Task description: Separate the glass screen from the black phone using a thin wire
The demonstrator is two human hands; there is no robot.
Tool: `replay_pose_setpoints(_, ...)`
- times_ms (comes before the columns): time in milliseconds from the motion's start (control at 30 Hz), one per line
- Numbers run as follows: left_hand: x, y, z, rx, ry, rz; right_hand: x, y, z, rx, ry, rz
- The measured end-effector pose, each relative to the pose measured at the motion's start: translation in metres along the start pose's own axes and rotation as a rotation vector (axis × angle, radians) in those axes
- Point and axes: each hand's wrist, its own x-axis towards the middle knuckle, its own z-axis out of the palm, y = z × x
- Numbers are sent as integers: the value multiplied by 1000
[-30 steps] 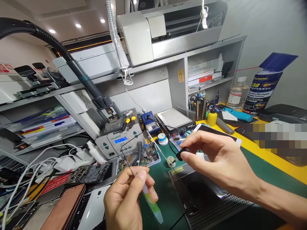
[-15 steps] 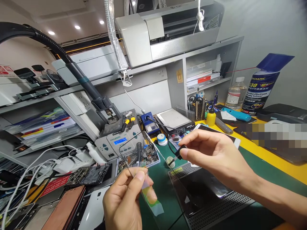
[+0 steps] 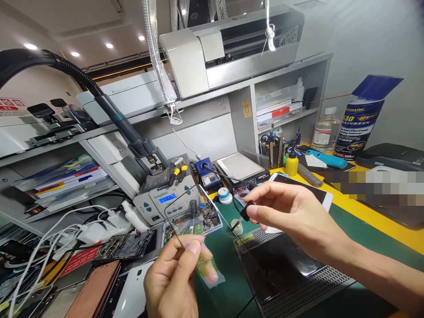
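Observation:
My left hand (image 3: 175, 269) is closed on the left edge of a clear, thin glass panel (image 3: 217, 209) with a dark rim, held tilted above the bench. A translucent yellow-green label (image 3: 201, 261) shows by its fingers, with a fingertip visible through it. My right hand (image 3: 291, 216) pinches a small black-handled tool (image 3: 247, 212) between thumb and fingers. The tool's pale tip points down-left towards the panel's right edge; whether it touches is unclear. Below lies a black phone screen (image 3: 281, 265) on a perforated metal plate (image 3: 331, 278).
On the green mat (image 3: 228, 274) stand a small jar (image 3: 236, 227) and a blue-white tin (image 3: 224, 195). Further back are a tray of circuit boards (image 3: 208, 216), a soldering station (image 3: 165, 201) and a heating plate (image 3: 241, 165). Phone parts (image 3: 96, 289) lie left. A spray can (image 3: 359, 123) stands right.
The view has shifted slightly. The panel and label have tilted a little in my left hand, and a fingertip behind the label has moved. My right hand keeps its pinch on the tool.

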Motion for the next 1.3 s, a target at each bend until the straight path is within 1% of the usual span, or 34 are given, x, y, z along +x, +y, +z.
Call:
replay_pose_setpoints(200, 2, -1, -2, -7, -11, 7, 1, 2, -2, -52, -22, -3)
replay_pose_setpoints(267, 2, -1, -2, -9, -18, 2, 1, 2, -3, -35, -23, 8)
replay_pose_setpoints(433, -1, -1, 0, 0, 15, 25, 0, 0, -2, 28, -11, 15)
replay_pose_setpoints(733, -2, 0, 2, 6, 20, 32, 2, 3, -2, -66, -21, 12)
replay_pose_setpoints(867, -2, 0, 2, 9, 12, 40, 1, 2, -3, -15, -8, 16)
replay_pose_setpoints(1000, -2, 0, 2, 14, 10, 37, 0, 2, -2, 40, -25, 28)
replay_pose_setpoints(1133, -1, -1, 1, 17, 1, 38, 1, 3, -2, -2, -42, 34)
replay_pose_setpoints(1300, -1, 0, 1, 13, 4, 44, 2, 2, -4, -30, -29, 26)
